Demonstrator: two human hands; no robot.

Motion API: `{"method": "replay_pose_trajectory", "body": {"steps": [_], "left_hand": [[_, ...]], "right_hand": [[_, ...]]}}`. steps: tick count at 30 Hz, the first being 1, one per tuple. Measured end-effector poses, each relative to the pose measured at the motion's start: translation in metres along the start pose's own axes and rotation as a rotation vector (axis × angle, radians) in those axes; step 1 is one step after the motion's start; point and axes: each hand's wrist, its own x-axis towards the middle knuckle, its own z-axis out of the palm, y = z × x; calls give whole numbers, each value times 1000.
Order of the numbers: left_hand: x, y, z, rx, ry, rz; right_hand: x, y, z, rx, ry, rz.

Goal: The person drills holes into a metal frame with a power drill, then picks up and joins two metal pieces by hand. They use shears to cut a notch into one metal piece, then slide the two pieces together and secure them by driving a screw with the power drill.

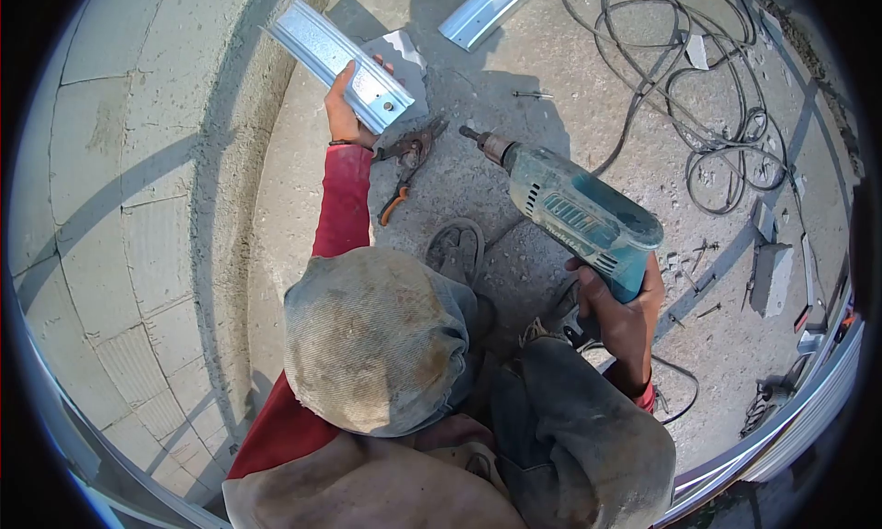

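Observation:
My left hand (345,112) is closed around a short galvanized metal channel (323,53), held up above the floor and tilted. A screw head (388,106) shows near the channel's lower end. In my right hand (627,316) is a dusty teal power drill (574,208), gripped by its handle. Its chuck with a short dark bit (470,134) points toward the channel but is apart from it. Whether a finger presses the trigger is hidden. Tin snips (404,166) with orange-and-black handles lie on the concrete just below my left hand.
Another metal channel (487,13) lies at the top. Looped black cable (643,88) spreads over the upper right floor. A grey block piece (772,279) and several loose screws (703,276) are at the right. A block wall (110,180) runs along the left.

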Motion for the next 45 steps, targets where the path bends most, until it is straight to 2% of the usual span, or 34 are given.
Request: {"method": "replay_pose_trajectory", "body": {"steps": [3,4,6,7,11,15,17,20,22,24,28,30,32,36,39,45], "left_hand": [[-24,-15,-14,-209,-86,-164],[-36,-21,-15,-216,-78,-163],[-55,-38,-25,-20,85,-101],[-59,-43,-38,-59,86,-194],[-70,-65,-72,-259,254,-157],[-70,-81,-102,-262,297,-195],[-67,-98,-118,-350,275,-135],[-74,-77,-84,-230,335,-81],[-73,-70,-83,-234,298,-92],[-71,-69,-83,-52,270,28],[-74,-70,-70,109,288,80],[-75,-63,-64,26,326,74],[-75,-58,-62,-127,267,79],[-65,-71,-67,-110,283,60],[-64,-79,-73,-224,302,60],[-65,-74,-49,-34,258,118]], "right_hand": [[7,-5,7,-56,-67,-26],[8,-7,10,-84,-91,-2],[13,-8,16,-119,-121,24],[15,-4,18,-184,-135,-5],[26,-3,32,-276,-186,16],[42,2,48,-384,-236,-56],[47,3,57,-371,-268,-97],[51,-5,67,-385,-324,-100],[52,-12,74,-392,-352,-87],[53,-14,79,-397,-382,-80],[54,-23,94,-551,-430,-197],[54,-25,99,-604,-439,-222],[57,-23,101,-620,-445,-193],[61,-18,101,-652,-462,-265],[61,-28,104,-693,-441,-201],[59,-44,110,-711,-430,-193]]}}
